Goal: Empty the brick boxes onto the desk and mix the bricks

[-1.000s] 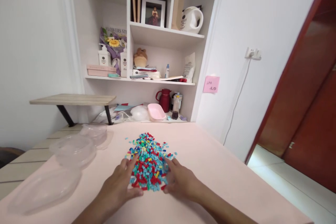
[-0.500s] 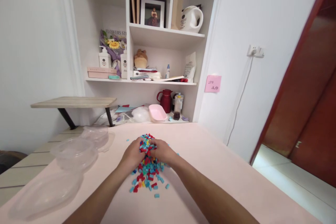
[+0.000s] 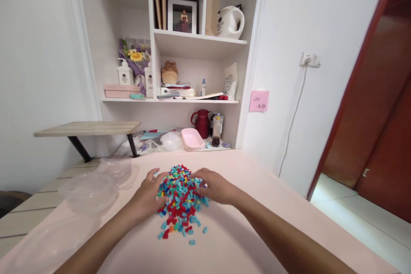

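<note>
Pink is the colour of the big counter (image 3: 263, 205), and it is filling the lower half of the view. White shelves (image 3: 199, 43) are standing at 12 o'clock from the hands, holding a white kettle (image 3: 229, 22), a picture frame (image 3: 182, 16) and bottles. A small wooden shelf (image 3: 86, 128) is sitting at 10 o'clock. Clear plastic bowls (image 3: 90, 186) are lying on the counter at 9 o'clock, just beside the left arm. A pink tub (image 3: 192, 138) and a dark red jug (image 3: 201, 123) are waiting at 12 o'clock, under the shelves. A pink note (image 3: 258, 101) is sticking to the wall at 2 o'clock.

Lots of little blocks (image 3: 180, 197), red, blue, green and yellow, are lying in a pile in the middle of the counter. The left hand (image 3: 148, 192) is open and is pressing against the pile's 9 o'clock side. The right hand (image 3: 213, 186) is open too, with bent fingers, and is touching the pile's 3 o'clock side. Some loose blocks are lying at 6 o'clock from the pile, between the two arms.
</note>
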{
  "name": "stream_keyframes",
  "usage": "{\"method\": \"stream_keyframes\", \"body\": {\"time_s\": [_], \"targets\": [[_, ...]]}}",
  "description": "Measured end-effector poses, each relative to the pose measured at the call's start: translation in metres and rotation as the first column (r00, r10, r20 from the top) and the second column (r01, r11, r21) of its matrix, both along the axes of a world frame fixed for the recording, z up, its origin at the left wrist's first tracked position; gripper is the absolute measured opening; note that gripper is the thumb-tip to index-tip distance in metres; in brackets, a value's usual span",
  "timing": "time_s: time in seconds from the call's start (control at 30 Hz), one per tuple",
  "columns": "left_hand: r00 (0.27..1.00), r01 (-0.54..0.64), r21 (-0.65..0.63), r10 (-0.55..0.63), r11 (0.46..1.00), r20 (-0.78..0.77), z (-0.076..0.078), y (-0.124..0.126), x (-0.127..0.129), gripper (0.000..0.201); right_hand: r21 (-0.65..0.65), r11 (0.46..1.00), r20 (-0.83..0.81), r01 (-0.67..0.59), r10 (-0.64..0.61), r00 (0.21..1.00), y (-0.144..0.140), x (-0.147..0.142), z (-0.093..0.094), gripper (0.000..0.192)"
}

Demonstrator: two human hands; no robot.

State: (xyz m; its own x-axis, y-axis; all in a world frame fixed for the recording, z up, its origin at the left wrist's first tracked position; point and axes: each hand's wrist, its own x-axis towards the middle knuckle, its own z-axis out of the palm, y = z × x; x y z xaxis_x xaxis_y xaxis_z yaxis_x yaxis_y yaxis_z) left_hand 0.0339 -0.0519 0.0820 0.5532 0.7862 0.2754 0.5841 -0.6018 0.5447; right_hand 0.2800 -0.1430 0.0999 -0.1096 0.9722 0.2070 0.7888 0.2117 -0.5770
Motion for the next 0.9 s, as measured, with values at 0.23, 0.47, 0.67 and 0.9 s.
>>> {"method": "stream_keyframes", "body": {"time_s": [0.23, 0.47, 0.67, 0.9], "targets": [[0.977, 0.091, 0.208, -0.047, 0.974, -0.209, -0.025, -0.062, -0.021, 0.047, -0.006, 0.993, 0.284, -0.12, 0.117, 0.952, -0.059, -0.007, -0.023, 0.056], [0.861, 0.358, 0.041, -0.312, 0.933, -0.401, -0.042, -0.09, 0.008, 0.03, -0.029, 0.975, 0.342, -0.221, 0.217, 0.914, -0.069, -0.038, -0.052, 0.03], [0.964, 0.25, 0.124, -0.234, 0.96, -0.128, -0.042, -0.06, 0.023, 0.035, 0.157, 0.971, 0.215, -0.178, 0.142, 0.966, -0.023, -0.032, -0.053, 0.04], [0.995, -0.02, 0.314, -0.011, 0.949, 0.099, -0.027, -0.021, -0.006, 0.031, 0.137, 0.942, -0.303, 0.306, -0.255, 0.918, -0.002, 0.034, -0.038, 0.031]]}}
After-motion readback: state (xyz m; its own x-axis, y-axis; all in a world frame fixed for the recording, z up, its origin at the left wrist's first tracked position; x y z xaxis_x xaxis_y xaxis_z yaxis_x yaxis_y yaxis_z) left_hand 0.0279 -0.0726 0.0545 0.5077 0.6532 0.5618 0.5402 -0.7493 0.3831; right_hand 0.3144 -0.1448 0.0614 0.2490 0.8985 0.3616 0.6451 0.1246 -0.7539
